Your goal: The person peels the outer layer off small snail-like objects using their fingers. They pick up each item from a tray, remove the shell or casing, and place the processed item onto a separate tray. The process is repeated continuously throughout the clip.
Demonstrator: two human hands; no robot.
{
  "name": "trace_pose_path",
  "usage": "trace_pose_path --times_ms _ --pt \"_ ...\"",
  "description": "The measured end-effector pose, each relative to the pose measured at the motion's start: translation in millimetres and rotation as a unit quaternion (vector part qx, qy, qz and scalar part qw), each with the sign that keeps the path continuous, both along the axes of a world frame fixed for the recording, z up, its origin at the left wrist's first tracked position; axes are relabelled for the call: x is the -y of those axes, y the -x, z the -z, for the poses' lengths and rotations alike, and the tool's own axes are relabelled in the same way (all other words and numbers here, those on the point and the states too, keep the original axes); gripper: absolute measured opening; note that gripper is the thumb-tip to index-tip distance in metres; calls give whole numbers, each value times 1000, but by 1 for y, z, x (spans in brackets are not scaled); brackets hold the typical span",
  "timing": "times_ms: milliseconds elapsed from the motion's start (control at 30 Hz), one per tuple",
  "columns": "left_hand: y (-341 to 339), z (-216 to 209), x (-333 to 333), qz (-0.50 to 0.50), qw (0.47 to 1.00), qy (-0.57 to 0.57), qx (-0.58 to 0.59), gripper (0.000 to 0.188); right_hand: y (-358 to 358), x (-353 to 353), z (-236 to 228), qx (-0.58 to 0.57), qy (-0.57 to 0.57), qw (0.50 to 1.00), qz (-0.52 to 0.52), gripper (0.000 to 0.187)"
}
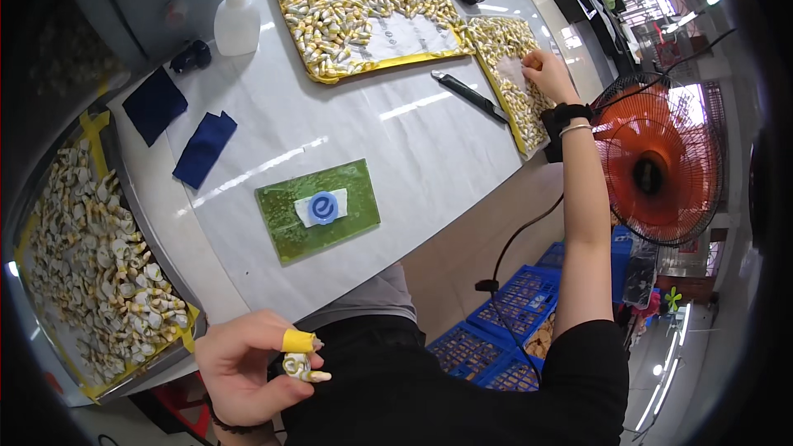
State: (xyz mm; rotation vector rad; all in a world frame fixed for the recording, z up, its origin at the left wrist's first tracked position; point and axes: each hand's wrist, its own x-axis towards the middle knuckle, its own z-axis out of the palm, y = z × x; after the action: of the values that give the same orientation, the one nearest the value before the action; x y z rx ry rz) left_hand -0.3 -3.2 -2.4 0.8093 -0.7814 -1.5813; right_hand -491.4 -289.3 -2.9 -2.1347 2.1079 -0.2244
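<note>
My left hand, at the lower left, pinches a small white figurine with yellow-gold markings between thumb and forefinger. Yellow tape wraps that forefinger. At the right, my right hand reaches over a narrow yellow-edged tray of small white-and-yellow pieces. Its fingertips are pinched together, and whatever they hold is too small to make out. Beside that tray lies a larger yellow-edged tray of similar pieces, with bare paper showing near its front. A green slab bearing a blue round piece rests on the table before me.
A white squeeze bottle, dark blue cloths and a black-handled tool lie about the table. At the left stands another filled tray, near a grey machine. An orange fan and blue crates are at the right.
</note>
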Motion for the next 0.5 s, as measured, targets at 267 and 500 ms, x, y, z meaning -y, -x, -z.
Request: trace_pose_path --times_ms 267,500 --pt "-3 0 -2 -4 1000 -1 -6 32 -1 7 -3 -93 60 993 -49 13" --pt "0 -3 0 -14 999 -22 -26 34 -145 -69 -39 243 58 958 -140 11"
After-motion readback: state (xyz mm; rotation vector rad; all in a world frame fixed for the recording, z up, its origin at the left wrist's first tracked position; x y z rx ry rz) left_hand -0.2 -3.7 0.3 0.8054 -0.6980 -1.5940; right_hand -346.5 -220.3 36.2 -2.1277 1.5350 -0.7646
